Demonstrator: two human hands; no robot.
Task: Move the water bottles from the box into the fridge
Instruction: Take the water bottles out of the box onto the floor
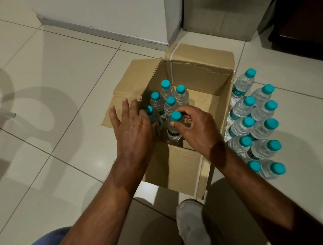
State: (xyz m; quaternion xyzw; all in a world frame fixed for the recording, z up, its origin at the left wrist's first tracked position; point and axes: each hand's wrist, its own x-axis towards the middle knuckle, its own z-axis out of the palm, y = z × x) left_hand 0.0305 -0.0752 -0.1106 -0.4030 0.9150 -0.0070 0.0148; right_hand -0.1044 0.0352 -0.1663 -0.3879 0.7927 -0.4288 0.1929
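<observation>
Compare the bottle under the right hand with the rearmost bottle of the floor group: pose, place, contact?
The gripped bottle stands inside the box; the floor bottle stands outside, on the tiles right of it. The right hand pinches the first below its cap; nothing touches the second. The left hand hovers open beside the first. Both are upright, clear, teal-capped.

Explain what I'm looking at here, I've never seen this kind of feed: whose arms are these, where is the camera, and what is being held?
There is no machine: a person works with bare hands, and the single camera sits on their head, looking down. An open cardboard box stands on the tiled floor with six teal-capped water bottles upright inside. The right hand pinches the nearest bottle just below its cap. The left hand, fingers straight, reaches in beside another bottle. More bottles already stand on the floor right of the box.
</observation>
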